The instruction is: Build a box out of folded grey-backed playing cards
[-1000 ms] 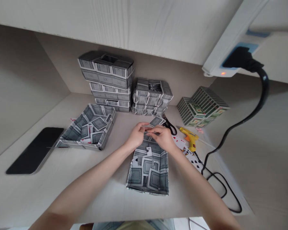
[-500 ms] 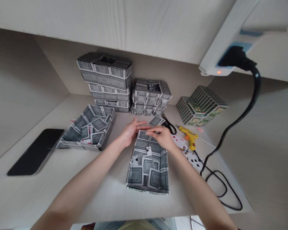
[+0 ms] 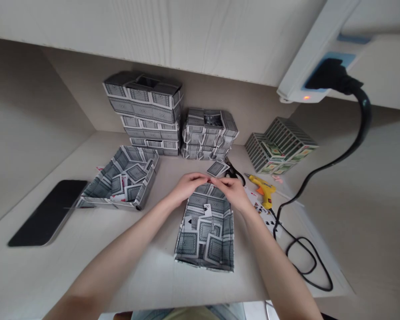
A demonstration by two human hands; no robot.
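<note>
An open box built from grey-backed playing cards (image 3: 228,235) lies in front of me, its long side running away from me. My left hand (image 3: 187,186) pinches the far rim of this box with thumb and fingers. Close beside it, almost fingertip to fingertip, my right hand (image 3: 233,192) pinches the same rim. The fingers cover part of that edge. Inside the box, an eight of spades (image 3: 207,210) shows part of its face among the card backs. Just beyond my hands lie a few loose playing cards (image 3: 216,168), face down.
Left stands another card box (image 3: 147,186) holding loose cards, beside a black phone (image 3: 48,213). Stacked card boxes (image 3: 146,104) line the back. To the right are scissors (image 3: 240,174), a yellow glue gun (image 3: 265,191), face-up cards (image 3: 265,215), card packs (image 3: 288,144) and a black cable (image 3: 320,262).
My left hand, stretched out beside the far end before, has moved up and closed on the far rim. My right hand has shifted slightly right along it. The box stays put.
</note>
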